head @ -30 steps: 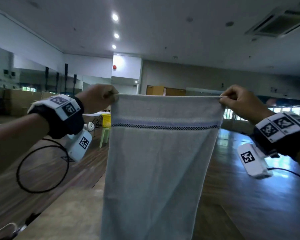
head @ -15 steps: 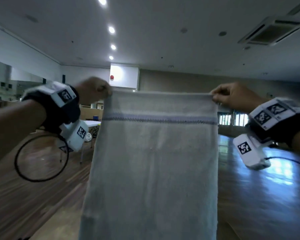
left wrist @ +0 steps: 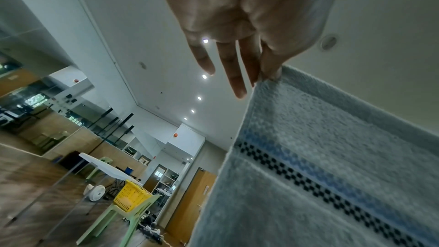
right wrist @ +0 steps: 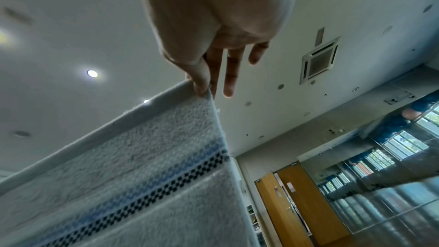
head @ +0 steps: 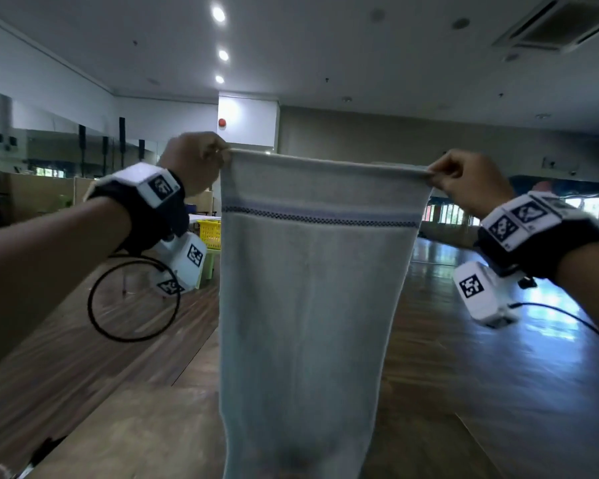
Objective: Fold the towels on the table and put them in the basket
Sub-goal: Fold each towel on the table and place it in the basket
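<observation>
A pale grey towel (head: pixel 305 305) with a blue and black checked stripe near its top hangs stretched in the air before me. My left hand (head: pixel 201 160) pinches its top left corner, and my right hand (head: pixel 460 178) pinches the top right corner. The left wrist view shows thumb and forefinger of the left hand (left wrist: pixel 266 74) clamped on the towel (left wrist: pixel 320 185) corner, the other fingers straight. In the right wrist view the right hand (right wrist: pixel 204 85) pinches the towel (right wrist: pixel 133 185) the same way. A yellow basket (head: pixel 210 233) (left wrist: pixel 130 197) sits on a green chair far behind at the left.
The wooden table (head: pixel 135 430) lies below the hanging towel. A green plastic chair (left wrist: pixel 118 219) carries the basket, with a white folding table (left wrist: pixel 104 168) beyond it. A black cable loop (head: pixel 132 299) hangs from my left wrist. Wooden doors (right wrist: pixel 297 204) and mirrored walls stand on the right.
Both hands kept their pinch on the towel's top corners. The towel's top edge has tilted, left corner now higher than right, and the view dropped so the table shows again.
</observation>
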`<act>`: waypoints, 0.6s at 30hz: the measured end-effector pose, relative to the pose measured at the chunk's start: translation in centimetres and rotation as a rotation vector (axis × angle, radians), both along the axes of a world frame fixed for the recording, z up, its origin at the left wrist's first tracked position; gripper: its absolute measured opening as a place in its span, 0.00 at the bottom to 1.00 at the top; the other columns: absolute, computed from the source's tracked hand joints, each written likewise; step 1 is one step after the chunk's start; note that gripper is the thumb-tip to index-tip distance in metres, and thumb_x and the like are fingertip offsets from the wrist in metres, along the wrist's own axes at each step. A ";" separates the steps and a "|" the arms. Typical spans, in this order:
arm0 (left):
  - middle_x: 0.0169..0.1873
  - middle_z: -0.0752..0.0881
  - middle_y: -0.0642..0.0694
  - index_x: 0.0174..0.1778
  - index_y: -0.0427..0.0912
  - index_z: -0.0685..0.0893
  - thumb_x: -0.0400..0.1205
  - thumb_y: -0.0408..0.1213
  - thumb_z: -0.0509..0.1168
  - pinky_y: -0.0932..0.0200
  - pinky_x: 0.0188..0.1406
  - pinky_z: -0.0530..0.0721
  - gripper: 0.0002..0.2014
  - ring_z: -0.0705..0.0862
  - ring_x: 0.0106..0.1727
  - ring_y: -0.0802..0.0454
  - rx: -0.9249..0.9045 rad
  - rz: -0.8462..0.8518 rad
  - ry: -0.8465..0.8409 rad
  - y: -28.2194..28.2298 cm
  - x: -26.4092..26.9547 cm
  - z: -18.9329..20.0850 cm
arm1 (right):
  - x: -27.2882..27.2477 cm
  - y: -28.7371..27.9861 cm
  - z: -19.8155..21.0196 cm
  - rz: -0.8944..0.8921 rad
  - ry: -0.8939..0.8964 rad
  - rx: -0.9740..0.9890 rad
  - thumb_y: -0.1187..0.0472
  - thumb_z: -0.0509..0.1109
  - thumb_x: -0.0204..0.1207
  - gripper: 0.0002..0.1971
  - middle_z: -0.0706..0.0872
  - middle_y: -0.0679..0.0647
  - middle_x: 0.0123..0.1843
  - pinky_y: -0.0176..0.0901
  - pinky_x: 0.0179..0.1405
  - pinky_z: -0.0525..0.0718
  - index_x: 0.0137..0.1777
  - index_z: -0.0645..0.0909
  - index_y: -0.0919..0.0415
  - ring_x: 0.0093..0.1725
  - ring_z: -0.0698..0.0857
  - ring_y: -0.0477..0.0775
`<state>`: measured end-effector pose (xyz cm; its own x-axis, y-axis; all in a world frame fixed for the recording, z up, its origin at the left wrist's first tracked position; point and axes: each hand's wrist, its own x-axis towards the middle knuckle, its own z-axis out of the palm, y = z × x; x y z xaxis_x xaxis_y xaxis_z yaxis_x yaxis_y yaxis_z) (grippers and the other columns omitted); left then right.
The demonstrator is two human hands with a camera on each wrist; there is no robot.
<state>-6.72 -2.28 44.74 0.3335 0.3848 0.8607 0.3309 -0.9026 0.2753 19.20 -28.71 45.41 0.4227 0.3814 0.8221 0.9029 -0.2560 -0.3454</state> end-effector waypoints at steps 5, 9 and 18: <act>0.50 0.87 0.39 0.55 0.38 0.83 0.83 0.35 0.60 0.57 0.52 0.85 0.10 0.84 0.49 0.42 -0.103 -0.033 0.123 0.1 -1.1 -0.8 | -0.4 -0.7 -0.1 0.048 0.034 -0.088 0.64 0.71 0.76 0.05 0.82 0.45 0.37 0.35 0.40 0.75 0.43 0.82 0.53 0.39 0.82 0.48; 0.46 0.85 0.36 0.53 0.31 0.84 0.81 0.25 0.61 0.79 0.31 0.76 0.09 0.82 0.42 0.45 -0.216 -0.084 0.321 0.3 -1.6 -4.1 | -0.4 -1.0 -3.1 0.082 0.105 -0.267 0.65 0.71 0.75 0.08 0.85 0.48 0.40 0.44 0.43 0.82 0.38 0.81 0.50 0.48 0.86 0.61; 0.32 0.82 0.47 0.42 0.36 0.84 0.80 0.28 0.64 0.78 0.26 0.78 0.04 0.80 0.32 0.58 -0.271 -0.175 0.486 1.6 -1.2 -8.4 | -0.1 -0.6 -7.1 0.090 0.169 -0.426 0.69 0.72 0.72 0.10 0.85 0.49 0.38 0.49 0.52 0.78 0.36 0.81 0.53 0.48 0.83 0.59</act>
<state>-7.97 -0.72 36.37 0.7441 0.4734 0.4713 0.3290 -0.8737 0.3583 19.11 -29.27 38.29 0.4873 0.7113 0.5065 0.8679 -0.3306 -0.3708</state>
